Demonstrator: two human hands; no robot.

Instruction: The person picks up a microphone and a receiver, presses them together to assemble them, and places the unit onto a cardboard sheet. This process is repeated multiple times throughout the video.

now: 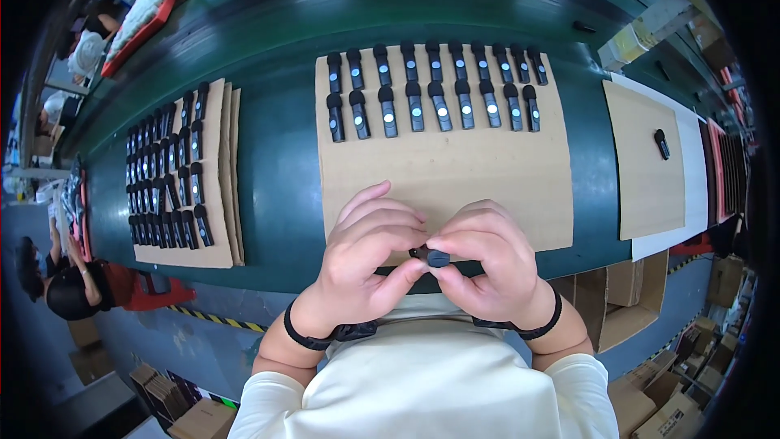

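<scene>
Two hands on one black piece, nineteen devices in two rows

At lower centre, one small black piece (439, 259) sits between two hands: the left hand (366, 258) and right hand (493, 267) each pinch it, thumb and forefinger nearly closed, other fingers loosely curled. Above, a central cardboard sheet (447, 175) bears ten black devices (411, 65) over nine. One lone device (662, 145) lies at right; four rows (169, 171), too crowded to count exactly, fill the left sheet (216, 146).
</scene>
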